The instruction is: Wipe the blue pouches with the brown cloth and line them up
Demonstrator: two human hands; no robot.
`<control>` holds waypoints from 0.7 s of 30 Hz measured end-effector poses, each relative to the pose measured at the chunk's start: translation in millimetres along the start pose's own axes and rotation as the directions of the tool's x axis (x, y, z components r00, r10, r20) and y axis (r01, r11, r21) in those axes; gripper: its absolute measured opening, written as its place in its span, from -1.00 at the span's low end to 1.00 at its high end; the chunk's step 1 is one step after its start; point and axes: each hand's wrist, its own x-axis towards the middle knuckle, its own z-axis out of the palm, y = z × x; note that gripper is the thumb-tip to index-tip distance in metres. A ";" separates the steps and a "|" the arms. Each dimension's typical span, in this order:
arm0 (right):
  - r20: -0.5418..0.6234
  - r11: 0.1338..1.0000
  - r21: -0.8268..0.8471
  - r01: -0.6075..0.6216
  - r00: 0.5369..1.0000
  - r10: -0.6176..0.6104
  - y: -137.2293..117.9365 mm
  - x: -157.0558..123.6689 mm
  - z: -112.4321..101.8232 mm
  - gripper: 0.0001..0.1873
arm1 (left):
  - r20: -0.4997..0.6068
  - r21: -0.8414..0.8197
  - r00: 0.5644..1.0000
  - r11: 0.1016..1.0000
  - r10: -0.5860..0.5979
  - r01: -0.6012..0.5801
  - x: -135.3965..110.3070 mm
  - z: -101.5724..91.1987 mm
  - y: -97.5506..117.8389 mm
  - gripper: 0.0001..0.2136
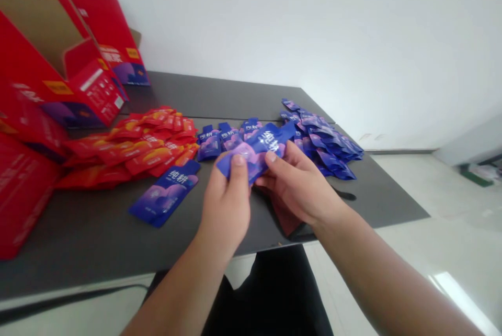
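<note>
Left hand (225, 202) and right hand (304, 184) pinch a blue pouch (261, 143) right of the red pile (141, 145). Probably light, soft; grip its edges.

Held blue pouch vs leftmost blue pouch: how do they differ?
The held blue pouch is raised, gripped by left hand and right hand; the leftmost blue pouch lies on the grey table. The hands partly cover the held pouch; the leftmost pouch is unobstructed. Both are blue and purple with white print.
</note>
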 end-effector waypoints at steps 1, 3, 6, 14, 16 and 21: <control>-0.054 0.998 -0.035 0.045 0.997 -0.047 -1.7 0.5 -4.7 -0.59 | 0.125 0.154 0.988 0.982 0.090 -0.109 -1.4 -5.5 0.9 -0.66; -0.194 0.975 -0.193 0.109 0.970 -0.147 -10.2 11.0 -26.9 -0.64 | 0.344 0.472 0.915 0.803 0.212 -0.364 -1.2 -22.9 3.2 -0.62; -0.394 0.876 -0.477 0.069 0.874 -0.283 -38.9 44.5 -82.6 -0.70 | 0.351 0.838 0.909 0.359 0.224 -0.412 8.1 -57.9 1.9 -0.54; -0.560 0.696 -0.658 -0.287 0.804 -0.197 -96.9 138.0 -189.7 -0.87 | 0.274 0.958 0.958 0.063 0.080 -0.279 25.1 -111.9 -17.6 -0.59; -0.561 0.619 -0.698 -0.361 0.813 -0.158 -92.4 151.0 -198.6 -0.84 | 0.268 0.961 0.959 0.043 0.091 -0.272 24.1 -111.5 -18.6 -0.61; -0.455 0.350 -0.859 -0.373 0.870 -0.191 -80.3 169.0 -213.7 -0.84 | 0.201 0.964 0.970 0.148 0.133 -0.220 27.0 -111.6 -21.9 -0.57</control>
